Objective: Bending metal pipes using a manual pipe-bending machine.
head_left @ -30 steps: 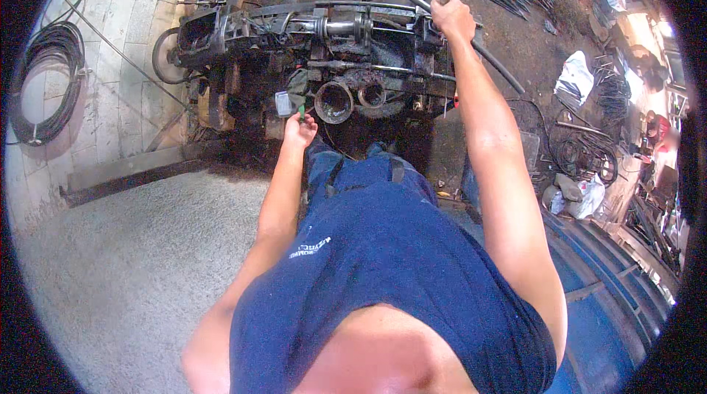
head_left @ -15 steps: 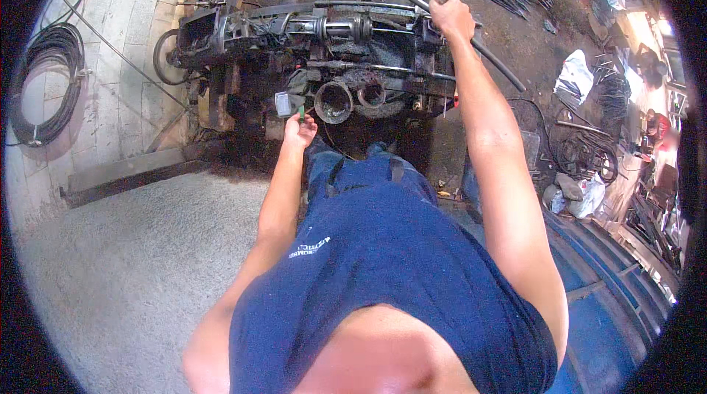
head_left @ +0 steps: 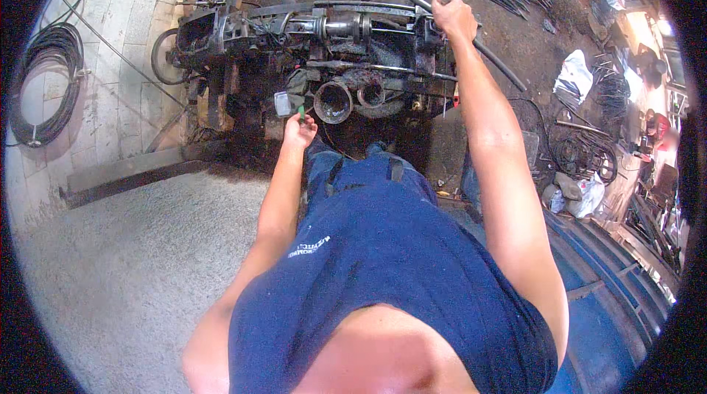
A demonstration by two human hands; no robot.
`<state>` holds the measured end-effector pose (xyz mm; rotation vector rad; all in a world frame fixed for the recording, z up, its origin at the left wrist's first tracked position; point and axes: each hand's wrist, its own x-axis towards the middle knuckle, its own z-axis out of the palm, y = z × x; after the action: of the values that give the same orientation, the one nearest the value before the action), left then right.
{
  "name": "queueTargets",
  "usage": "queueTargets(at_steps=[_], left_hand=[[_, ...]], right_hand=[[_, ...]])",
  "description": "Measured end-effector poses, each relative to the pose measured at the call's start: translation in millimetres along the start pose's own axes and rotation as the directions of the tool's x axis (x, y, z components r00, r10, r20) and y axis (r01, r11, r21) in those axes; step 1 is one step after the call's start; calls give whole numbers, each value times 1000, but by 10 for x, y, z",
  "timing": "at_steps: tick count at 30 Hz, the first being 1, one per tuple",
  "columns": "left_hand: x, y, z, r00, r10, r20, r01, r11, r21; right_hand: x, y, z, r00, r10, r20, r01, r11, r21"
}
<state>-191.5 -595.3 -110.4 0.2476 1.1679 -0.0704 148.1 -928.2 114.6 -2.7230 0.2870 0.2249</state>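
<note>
A greasy black engine and axle assembly (head_left: 331,40) stands on the floor ahead of me. My right hand (head_left: 454,17) is closed around a long grey metal pipe (head_left: 501,64) that lies slanted across the assembly's right end. My left hand (head_left: 299,129) is closed on a small green-handled tool (head_left: 300,111), held just below the assembly's front, beside a round open pipe mouth (head_left: 333,101). A small pale rectangular part (head_left: 282,103) sits just left of that hand.
A coil of black cable (head_left: 46,81) hangs on the pale block wall at left. A dark metal beam (head_left: 125,177) lies on the concrete floor. Scrap, rings, white bags (head_left: 576,79) and tools crowd the right side. A blue metal surface (head_left: 604,305) lies at lower right.
</note>
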Motion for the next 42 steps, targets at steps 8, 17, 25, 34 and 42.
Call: queueTargets(at_steps=[8,17,25,34,42], left_hand=[[-34,-18,29,1000,0,-18,1,1000,13],[-84,-37,70,999,21,-26,-21,1000,20],[-91,-39,70,1000,5,-23,-5,1000,-11],[-184,-74,143,999,40,-26,-40,999,21],[-165,-55,146,999,43,-19,-42,997,59]], right_hand=[[-10,-27,-15,1000,5,22,-4,1000,-18],[-7,-2,-24,999,34,14,-34,999,-10],[-49,-14,-82,999,42,31,-42,999,0],[-35,-4,-44,1000,-4,10,4,1000,-16],[0,27,-22,1000,9,3,-9,1000,-25]])
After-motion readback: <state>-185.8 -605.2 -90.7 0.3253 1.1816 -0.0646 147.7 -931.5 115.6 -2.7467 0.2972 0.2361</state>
